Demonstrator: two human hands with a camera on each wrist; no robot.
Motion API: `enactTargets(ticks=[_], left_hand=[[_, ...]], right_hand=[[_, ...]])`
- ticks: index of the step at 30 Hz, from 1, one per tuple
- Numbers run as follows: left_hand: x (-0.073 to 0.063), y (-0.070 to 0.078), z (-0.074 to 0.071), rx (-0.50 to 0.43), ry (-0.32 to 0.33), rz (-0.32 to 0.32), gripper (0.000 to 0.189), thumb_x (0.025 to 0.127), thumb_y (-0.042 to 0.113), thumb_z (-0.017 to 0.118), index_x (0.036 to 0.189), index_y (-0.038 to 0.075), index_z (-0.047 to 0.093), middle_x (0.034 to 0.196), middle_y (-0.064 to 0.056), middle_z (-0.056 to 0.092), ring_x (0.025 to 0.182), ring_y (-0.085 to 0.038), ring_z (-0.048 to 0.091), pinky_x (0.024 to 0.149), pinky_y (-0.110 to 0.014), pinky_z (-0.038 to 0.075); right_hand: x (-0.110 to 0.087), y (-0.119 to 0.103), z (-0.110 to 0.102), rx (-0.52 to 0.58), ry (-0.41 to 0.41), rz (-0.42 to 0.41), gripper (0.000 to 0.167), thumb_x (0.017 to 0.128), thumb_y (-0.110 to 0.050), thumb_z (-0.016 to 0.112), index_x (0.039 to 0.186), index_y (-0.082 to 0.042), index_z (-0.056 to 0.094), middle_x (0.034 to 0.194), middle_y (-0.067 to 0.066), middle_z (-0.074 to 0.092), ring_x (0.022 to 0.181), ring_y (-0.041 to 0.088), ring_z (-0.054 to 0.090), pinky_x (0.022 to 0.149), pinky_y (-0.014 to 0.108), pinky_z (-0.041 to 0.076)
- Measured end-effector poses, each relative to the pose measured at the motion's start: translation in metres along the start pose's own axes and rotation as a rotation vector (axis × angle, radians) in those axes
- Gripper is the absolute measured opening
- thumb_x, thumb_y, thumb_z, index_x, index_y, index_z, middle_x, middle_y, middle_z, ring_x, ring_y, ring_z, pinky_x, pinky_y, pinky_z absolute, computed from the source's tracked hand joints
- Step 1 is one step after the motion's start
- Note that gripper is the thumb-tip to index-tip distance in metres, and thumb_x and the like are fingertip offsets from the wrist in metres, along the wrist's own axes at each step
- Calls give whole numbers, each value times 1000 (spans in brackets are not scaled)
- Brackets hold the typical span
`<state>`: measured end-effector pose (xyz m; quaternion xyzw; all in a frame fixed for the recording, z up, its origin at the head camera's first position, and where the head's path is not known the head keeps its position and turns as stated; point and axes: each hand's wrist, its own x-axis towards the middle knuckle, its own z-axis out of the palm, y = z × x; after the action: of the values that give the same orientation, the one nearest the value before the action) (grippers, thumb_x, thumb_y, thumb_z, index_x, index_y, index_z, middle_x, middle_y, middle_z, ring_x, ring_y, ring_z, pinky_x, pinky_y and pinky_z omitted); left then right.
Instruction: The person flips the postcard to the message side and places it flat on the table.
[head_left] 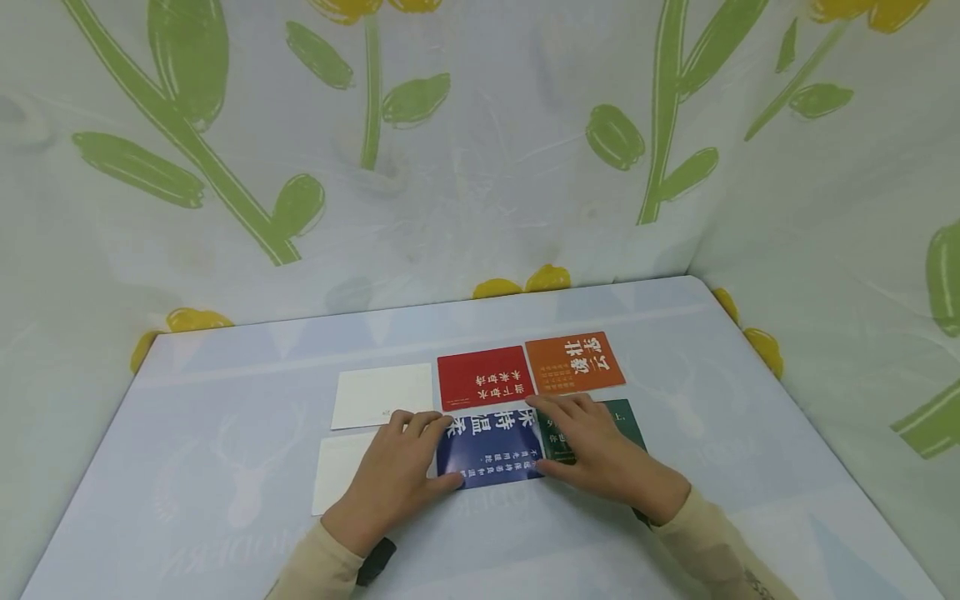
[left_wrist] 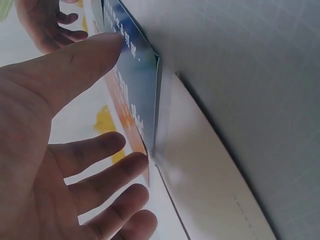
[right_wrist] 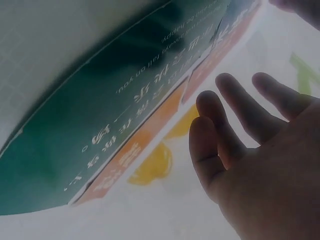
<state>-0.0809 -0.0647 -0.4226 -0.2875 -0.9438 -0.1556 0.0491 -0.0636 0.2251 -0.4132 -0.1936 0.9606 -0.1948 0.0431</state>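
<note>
A blue card with white lettering lies in the middle of the near row of cards. My left hand is at its left side, thumb at the near corner and fingers around the far corner. At its right side is my right hand, with the thumb by the near corner and the fingertips by the far one. The right hand also covers part of a green card. In both wrist views the fingers are spread and relaxed. Under the left hand, a white card is partly hidden.
Behind the near row lie another white card, a red card and an orange card. All sit on a pale printed tabletop. A flower-patterned cloth hangs along the table's back and sides.
</note>
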Motion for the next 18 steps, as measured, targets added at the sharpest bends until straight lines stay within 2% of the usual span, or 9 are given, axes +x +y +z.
enactTargets(ticks=[7, 14, 18], left_hand=[[0, 2, 1, -4, -24, -24, 73, 74, 44, 89, 132, 6, 63, 127, -12, 65, 114, -32, 55, 94, -46, 49], [0, 2, 1, 10, -31, -34, 75, 73, 43, 90, 132, 6, 63, 126, -12, 64, 113, -32, 54, 94, -46, 49], [0, 2, 1, 15, -34, -39, 75, 73, 42, 90, 132, 5, 63, 126, -12, 64, 113, -32, 54, 94, -45, 49]], right_hand=[[6, -4, 4, -12, -45, 10, 86, 84, -40, 83, 155, -20, 40, 151, 5, 46, 133, 27, 39, 108, 62, 34], [12, -3, 8, -29, -44, -32, 84, 84, -39, 83, 153, -17, 43, 148, 6, 48, 133, 28, 40, 108, 60, 34], [14, -2, 11, -39, -54, -29, 83, 84, -39, 83, 153, -17, 43, 148, 5, 48, 134, 28, 40, 108, 61, 34]])
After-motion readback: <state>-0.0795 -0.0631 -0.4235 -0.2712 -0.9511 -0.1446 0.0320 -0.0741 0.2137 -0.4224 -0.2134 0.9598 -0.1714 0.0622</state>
